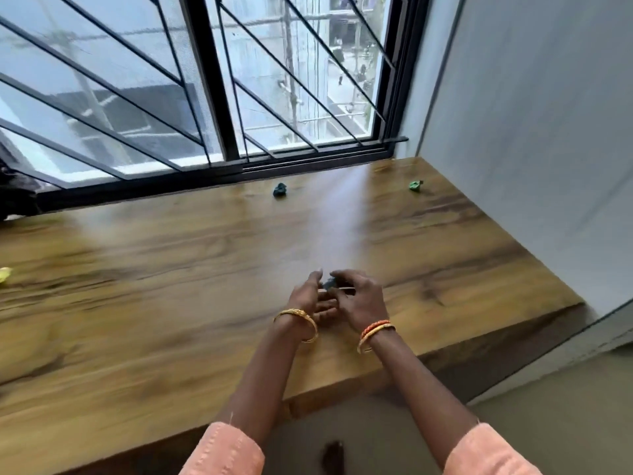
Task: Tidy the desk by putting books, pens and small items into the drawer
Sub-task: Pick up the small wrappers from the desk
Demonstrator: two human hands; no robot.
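I can read nothing here: no words, labels, brand marks or numbers anywhere I look. The small dark thing [330, 283] pinched in my fingers [346, 277] is too blurred to show any print, and the crumpled bits on the surface [171, 269] carry no legible writing.

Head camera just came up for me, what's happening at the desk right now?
A person stands at the wooden desk under the window, both hands together over it. The right hand and left hand hold a small dark item between the fingertips; blur hides what it is. A dark blue lump, a green one and a yellow one lie on the desk. No drawer is visible.
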